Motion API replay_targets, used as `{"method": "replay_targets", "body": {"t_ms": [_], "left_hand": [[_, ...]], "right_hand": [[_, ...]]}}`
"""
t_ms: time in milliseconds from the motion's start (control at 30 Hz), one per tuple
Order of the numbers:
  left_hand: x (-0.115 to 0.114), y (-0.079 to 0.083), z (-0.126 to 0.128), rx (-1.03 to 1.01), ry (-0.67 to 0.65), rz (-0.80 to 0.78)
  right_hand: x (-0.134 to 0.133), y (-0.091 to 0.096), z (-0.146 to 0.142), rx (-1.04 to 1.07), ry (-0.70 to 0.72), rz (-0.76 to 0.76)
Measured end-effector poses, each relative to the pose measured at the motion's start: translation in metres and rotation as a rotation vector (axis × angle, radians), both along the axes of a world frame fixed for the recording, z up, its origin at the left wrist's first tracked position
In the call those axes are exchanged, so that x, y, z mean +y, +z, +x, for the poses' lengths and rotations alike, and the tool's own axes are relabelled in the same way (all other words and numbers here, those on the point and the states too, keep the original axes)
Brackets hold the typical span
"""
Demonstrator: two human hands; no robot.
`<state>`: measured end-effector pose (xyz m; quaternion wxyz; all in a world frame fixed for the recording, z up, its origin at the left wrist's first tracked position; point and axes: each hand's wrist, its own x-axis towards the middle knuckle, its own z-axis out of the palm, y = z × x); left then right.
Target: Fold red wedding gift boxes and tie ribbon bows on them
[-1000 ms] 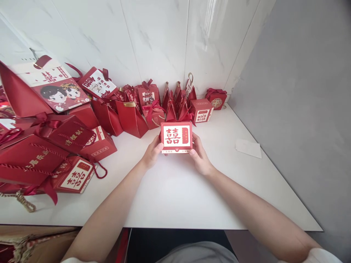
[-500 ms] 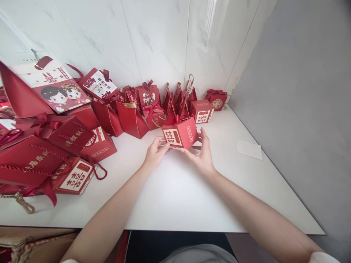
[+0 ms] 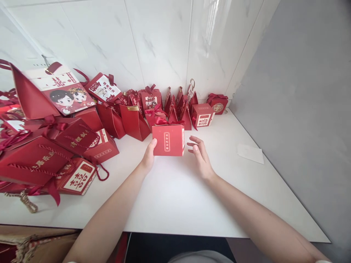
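A small red gift box [image 3: 168, 140] with a red ribbon on top stands on the white table [image 3: 175, 197], its plain red side with a gold label facing me. My left hand [image 3: 148, 157] grips its left side, thumb against the front edge. My right hand [image 3: 199, 156] hovers just right of the box with fingers spread, not touching it.
Many red gift bags and boxes crowd the left and back of the table, among them a large cartoon-couple bag [image 3: 59, 96] and a small box [image 3: 202, 114]. A white paper slip [image 3: 250, 153] lies at the right. A grey wall [image 3: 301, 91] bounds the right side.
The box has been turned so its plain red side faces me instead of the white label. My right hand has come off the box and opened.
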<state>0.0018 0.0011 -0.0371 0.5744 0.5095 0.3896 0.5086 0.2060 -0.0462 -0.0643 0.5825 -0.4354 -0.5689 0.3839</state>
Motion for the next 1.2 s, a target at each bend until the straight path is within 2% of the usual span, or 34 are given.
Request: {"method": "replay_targets", "body": {"t_ms": [133,267,533,733,900,1033,1133,1200], "left_hand": [[0.002,0.004,-0.004,-0.251,-0.028,-0.097],[0.0,0.013,-0.003,-0.391,-0.038,-0.118],[-0.02,0.035,0.004,-0.61,-0.219,-0.138],[-0.028,0.04,0.004,-0.6,-0.298,-0.197],[-0.024,0.036,0.004,-0.59,-0.272,-0.241],[-0.015,0.024,0.001,-0.507,-0.3,-0.24],[-0.005,0.009,-0.003,-0.476,-0.37,-0.31],[0.002,-0.001,-0.006,-0.462,-0.435,-0.361]], "right_hand": [[0.01,-0.008,0.004,0.119,-0.011,-0.147],[0.018,-0.014,0.006,0.168,-0.041,-0.237],[0.022,-0.021,0.004,0.139,-0.01,-0.212],[0.022,-0.021,0.003,0.146,-0.018,-0.202],[0.023,-0.024,0.004,0.133,-0.007,-0.201],[0.02,-0.022,0.007,0.043,-0.047,-0.156],[0.002,-0.004,-0.001,-0.12,-0.127,-0.063],[-0.022,0.015,-0.014,-0.182,-0.095,0.002]]}}
